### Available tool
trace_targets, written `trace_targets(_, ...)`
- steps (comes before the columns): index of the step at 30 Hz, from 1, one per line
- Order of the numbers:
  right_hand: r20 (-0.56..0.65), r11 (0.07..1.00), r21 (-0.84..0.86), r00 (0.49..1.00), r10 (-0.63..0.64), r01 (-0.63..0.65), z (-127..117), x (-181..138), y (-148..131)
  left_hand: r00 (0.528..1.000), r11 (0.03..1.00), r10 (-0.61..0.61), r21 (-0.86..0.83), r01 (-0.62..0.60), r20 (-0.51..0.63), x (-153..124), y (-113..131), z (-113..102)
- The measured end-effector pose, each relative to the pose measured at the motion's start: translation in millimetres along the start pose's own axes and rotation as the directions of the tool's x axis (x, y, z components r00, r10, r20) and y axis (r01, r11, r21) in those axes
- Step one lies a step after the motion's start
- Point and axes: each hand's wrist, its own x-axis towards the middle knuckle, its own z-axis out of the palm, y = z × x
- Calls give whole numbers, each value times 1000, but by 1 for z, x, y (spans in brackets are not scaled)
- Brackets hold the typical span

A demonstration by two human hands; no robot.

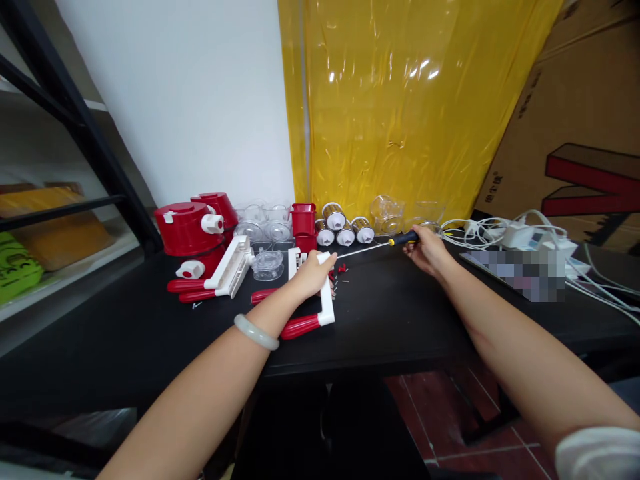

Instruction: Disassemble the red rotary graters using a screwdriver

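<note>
My left hand [315,272] is closed round a white crank handle [327,300] with a red grip [300,327], low over the black table. In my right hand [427,250] is a screwdriver [404,238] with a dark handle and a yellow collar. Its long shaft points left, and the tip meets or nearly meets the white handle beside my left fingers; the exact contact is too small to tell. Small red parts [342,269] and several screws lie just right of my left hand. Another white piece with a red grip [263,296] is partly hidden behind that hand.
Red housings [183,229], white handles with red grips [235,267] and clear plastic parts [267,265] stand left. Red hoppers [303,219] and several drums [345,233] line the back. White cables [500,230] and a flat, pixelated object [520,273] lie right.
</note>
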Motion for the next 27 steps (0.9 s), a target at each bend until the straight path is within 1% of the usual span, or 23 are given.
trace_targets(4,-5,996,90,1000,-6,6,2,-1,-2,1000,1000,-5,-19,5,1,-1,1,1)
trace_targets(7,-21,993,117,1000,-15,17,2,-2,-1,1000,999,-9,-52,9,5,-1,2,1)
trace_targets(11,-13,991,129,999,-30,31,0,-2,-1,1000,996,-11,-92,13,21,-1,2,2)
trace_targets(15,29,990,143,1000,9,-13,-2,-3,-4,1000,994,-22,-105,24,14,-1,1,2)
trace_targets(19,5,987,154,999,42,-42,-3,-2,-7,999,994,-30,-108,32,17,-2,1,2)
trace_targets(23,-2,989,137,999,49,-48,-1,-3,-9,999,993,-39,-110,41,18,-3,2,2)
trace_targets(27,-25,993,114,999,21,-18,4,-6,-8,999,993,-43,-113,46,33,-1,1,2)
